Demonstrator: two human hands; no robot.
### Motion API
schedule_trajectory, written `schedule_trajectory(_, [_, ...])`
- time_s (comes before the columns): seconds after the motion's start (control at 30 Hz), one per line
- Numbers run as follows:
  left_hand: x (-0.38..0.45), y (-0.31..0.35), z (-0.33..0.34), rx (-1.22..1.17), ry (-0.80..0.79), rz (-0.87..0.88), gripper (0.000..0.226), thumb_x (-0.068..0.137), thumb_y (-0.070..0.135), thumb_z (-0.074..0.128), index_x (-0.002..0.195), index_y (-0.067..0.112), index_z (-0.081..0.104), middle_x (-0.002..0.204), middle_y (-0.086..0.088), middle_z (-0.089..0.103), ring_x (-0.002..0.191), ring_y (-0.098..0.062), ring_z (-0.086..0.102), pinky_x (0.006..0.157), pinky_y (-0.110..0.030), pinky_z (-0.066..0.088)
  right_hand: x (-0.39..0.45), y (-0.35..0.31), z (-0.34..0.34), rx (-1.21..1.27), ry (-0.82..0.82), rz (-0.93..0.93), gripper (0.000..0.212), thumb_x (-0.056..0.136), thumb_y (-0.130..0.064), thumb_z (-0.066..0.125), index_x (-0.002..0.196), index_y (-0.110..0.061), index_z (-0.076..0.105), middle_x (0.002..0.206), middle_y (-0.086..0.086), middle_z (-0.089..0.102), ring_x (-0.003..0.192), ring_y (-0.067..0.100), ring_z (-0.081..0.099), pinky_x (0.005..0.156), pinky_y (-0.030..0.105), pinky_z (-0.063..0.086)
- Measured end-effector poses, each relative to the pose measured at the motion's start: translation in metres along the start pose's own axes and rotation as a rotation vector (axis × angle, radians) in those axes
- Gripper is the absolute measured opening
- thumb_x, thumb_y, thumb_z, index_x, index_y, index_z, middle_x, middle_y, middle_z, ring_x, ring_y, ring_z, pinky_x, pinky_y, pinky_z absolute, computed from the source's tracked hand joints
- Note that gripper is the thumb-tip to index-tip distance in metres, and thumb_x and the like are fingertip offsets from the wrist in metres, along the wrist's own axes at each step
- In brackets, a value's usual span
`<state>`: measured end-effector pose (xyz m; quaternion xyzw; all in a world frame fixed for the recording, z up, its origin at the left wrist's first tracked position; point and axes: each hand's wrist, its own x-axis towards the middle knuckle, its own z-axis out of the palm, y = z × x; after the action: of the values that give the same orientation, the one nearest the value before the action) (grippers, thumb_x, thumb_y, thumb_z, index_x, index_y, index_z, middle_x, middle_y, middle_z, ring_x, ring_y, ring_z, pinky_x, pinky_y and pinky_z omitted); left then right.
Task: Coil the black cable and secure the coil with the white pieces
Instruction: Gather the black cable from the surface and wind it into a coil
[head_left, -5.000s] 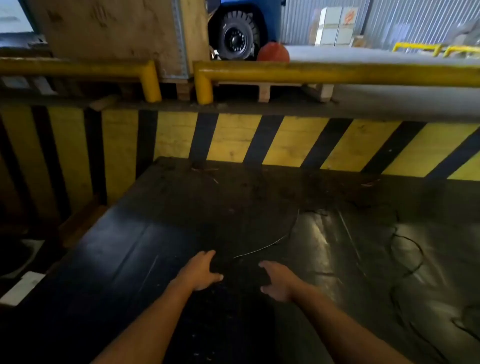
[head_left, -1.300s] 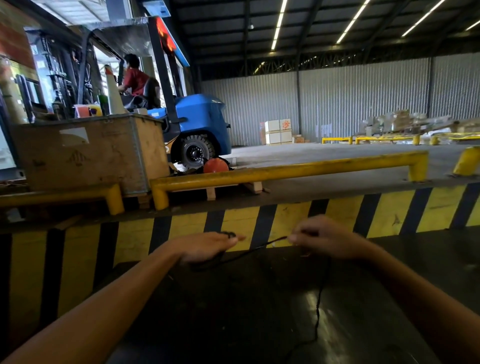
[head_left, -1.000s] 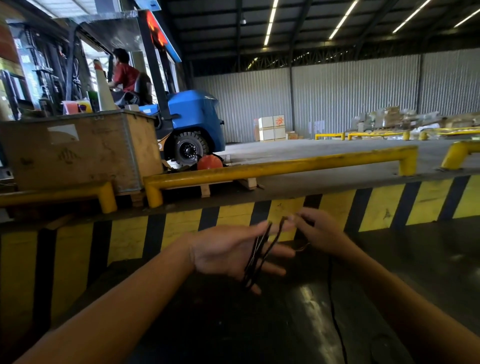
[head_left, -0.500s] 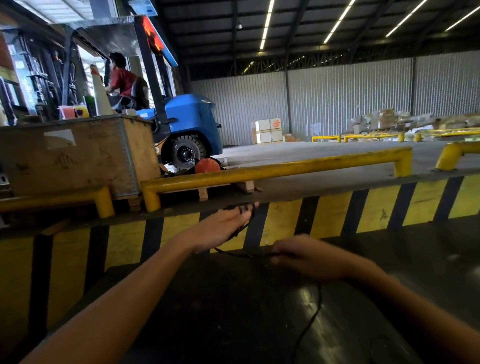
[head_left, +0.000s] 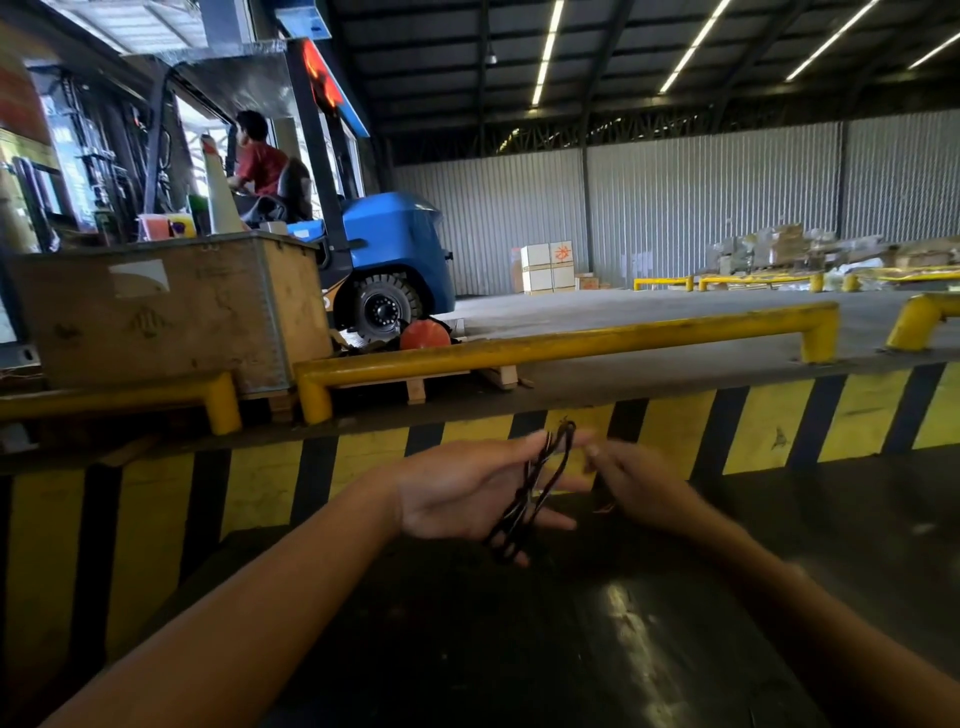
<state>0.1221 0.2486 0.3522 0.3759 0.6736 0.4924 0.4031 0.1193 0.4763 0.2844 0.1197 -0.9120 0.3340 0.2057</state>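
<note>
1. The black cable (head_left: 535, 488) lies as several loops across the palm and fingers of the left hand (head_left: 467, 493). This hand is flat and open, palm up, with the fingers stretched toward the right; it does not close on the loops, they only rest on it.
2. The long axis of the loops runs nearly upright in the view, a little tilted: the top bend stands above the fingertips, the bottom bend hangs below the lower edge of the hand.
3. The right hand (head_left: 623, 475) is just beside the loops, on their right side, at the height of the top bend. It is the nearer hand to the free part of the cable, so I judge that it brings the next turn over the left hand's fingers.
4. The right hand is blurred by motion. Its fingers seem drawn together as in a pinch, but I cannot tell if they really hold the cable.
5. The free tail of the cable is hard to see against the dark tabletop (head_left: 571, 649); I cannot follow where it goes.
6. No white pieces are visible in this view, so the securing step is not yet possible to judge.
</note>
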Motion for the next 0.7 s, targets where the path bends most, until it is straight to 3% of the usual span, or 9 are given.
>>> schedule_trajectory(0.1, [0.007,0.008,0.002,-0.179,0.003,0.116,0.04,0.09,0.05,0.039,0.129,0.05,0.046,0.146,-0.001,0.037,0.134,-0.032,0.037,0.097,-0.061,0.034,-0.026,-0.026,0.051,0.119,-0.255,-0.07,0.022,0.096,-0.024,0.039,0.096,-0.035,0.058,0.094,-0.013,0.062,0.082,-0.004,0.059,0.069,0.018,0.048])
schedule_trajectory(0.23, [0.007,0.007,-0.014,-0.25,0.248,0.251,0.04,0.09,0.049,0.039,0.128,0.049,0.049,0.14,0.001,0.039,0.13,-0.026,0.037,0.095,-0.063,0.03,-0.051,-0.059,0.07,0.161,-0.444,-0.167,0.016,0.094,-0.04,0.038,0.084,-0.046,0.048,0.074,-0.017,0.059,0.064,-0.007,0.056,0.054,0.016,0.045])
schedule_trajectory(0.3, [0.003,0.004,-0.024,-0.14,0.46,0.244,0.041,0.089,0.05,0.04,0.128,0.043,0.049,0.137,0.004,0.042,0.13,-0.024,0.036,0.099,-0.061,0.026,-0.05,-0.061,0.052,0.071,-0.476,-0.197,0.013,0.095,-0.037,0.039,0.091,-0.038,0.051,0.076,-0.013,0.057,0.065,-0.005,0.056,0.058,0.018,0.046])
schedule_trajectory(0.4, [-0.003,-0.007,-0.037,0.342,0.678,0.058,0.046,0.094,0.051,0.035,0.137,0.036,0.041,0.146,0.002,0.037,0.131,-0.02,0.034,0.105,-0.049,0.025,-0.035,-0.055,0.017,-0.1,-0.399,-0.224,0.018,0.095,-0.032,0.041,0.102,-0.025,0.055,0.089,-0.008,0.06,0.079,-0.001,0.057,0.074,0.023,0.05])
schedule_trajectory(0.47, [-0.006,-0.016,-0.037,0.67,0.639,-0.107,0.032,0.096,0.052,0.031,0.122,0.046,0.048,0.132,0.001,0.049,0.11,-0.011,0.046,0.09,-0.032,0.036,-0.021,-0.049,-0.005,-0.18,-0.269,-0.251,0.016,0.094,-0.032,0.043,0.097,-0.026,0.057,0.084,-0.011,0.058,0.08,0.001,0.056,0.075,0.023,0.046])
schedule_trajectory(0.53, [-0.006,-0.022,-0.032,0.828,0.502,-0.282,0.022,0.097,0.051,0.029,0.098,0.049,0.05,0.112,0.003,0.052,0.093,-0.007,0.049,0.075,-0.026,0.037,-0.008,-0.042,-0.021,-0.226,-0.137,-0.281,0.015,0.092,-0.034,0.047,0.09,-0.026,0.059,0.073,-0.017,0.052,0.073,-0.003,0.052,0.067,0.02,0.04])
schedule_trajectory(0.6, [-0.004,-0.025,-0.025,0.827,0.411,-0.377,0.025,0.096,0.052,0.029,0.101,0.042,0.051,0.107,0.003,0.051,0.091,-0.01,0.049,0.072,-0.026,0.037,0.002,-0.033,-0.029,-0.238,-0.04,-0.291,0.017,0.089,-0.035,0.051,0.088,-0.024,0.063,0.069,-0.02,0.051,0.068,-0.004,0.052,0.062,0.018,0.036])
schedule_trajectory(0.7, [-0.005,-0.024,-0.015,0.582,0.269,-0.401,0.033,0.091,0.056,0.037,0.118,0.042,0.052,0.121,0.004,0.05,0.103,-0.012,0.049,0.081,-0.032,0.039,0.008,-0.021,-0.021,-0.191,0.07,-0.274,0.016,0.088,-0.037,0.052,0.086,-0.026,0.063,0.067,-0.023,0.05,0.063,-0.007,0.051,0.057,0.014,0.033])
